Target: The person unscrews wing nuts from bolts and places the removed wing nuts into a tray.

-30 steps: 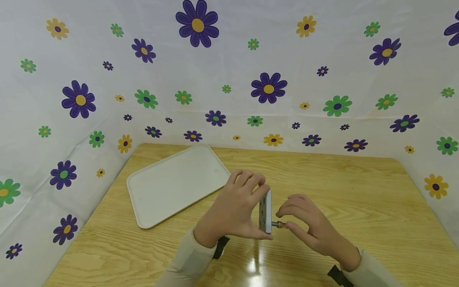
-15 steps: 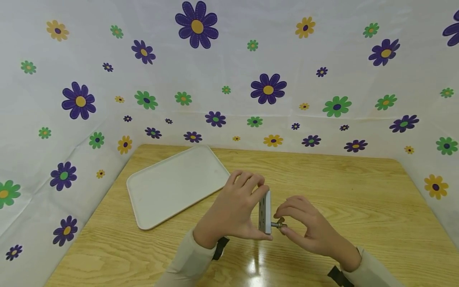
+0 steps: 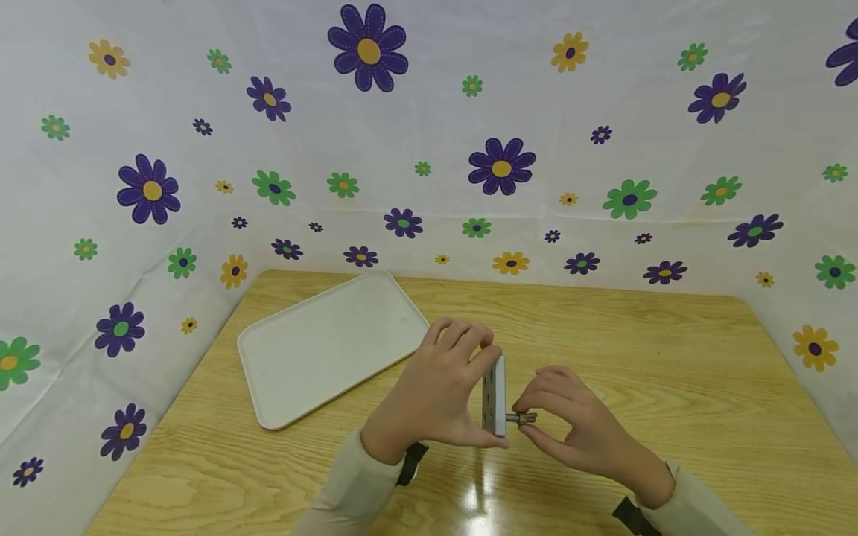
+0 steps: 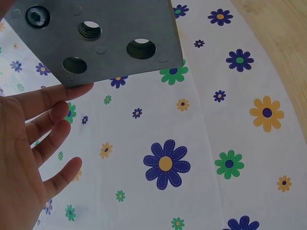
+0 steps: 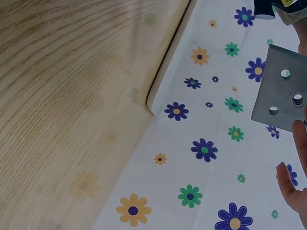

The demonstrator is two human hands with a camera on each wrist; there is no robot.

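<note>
My left hand (image 3: 436, 391) holds a grey metal plate (image 3: 494, 398) upright by its edges, fingers over the top and thumb under the bottom. Round holes pierce the plate (image 4: 115, 55) in the left wrist view, one corner hole filled by a bolt end (image 4: 37, 17). From the plate's right face a bolt (image 3: 512, 418) sticks out, bearing a brass-coloured wing nut (image 3: 528, 418). The thumb and fingertips of my right hand (image 3: 576, 424) pinch this wing nut. In the right wrist view that hand (image 5: 295, 177) shows only partly, at the right edge; the nut is out of sight there.
A white rectangular tray (image 3: 328, 346) lies at the back left of the wooden table (image 3: 637, 350), close to the left hand. Flower-printed white cloth (image 3: 429, 112) rises behind the table and along its sides.
The wing nut has turned on the bolt: its wings stood spread half a second ago and now lie edge-on. My right fingertips have closed in around it. The left hand and plate stay nearly still.
</note>
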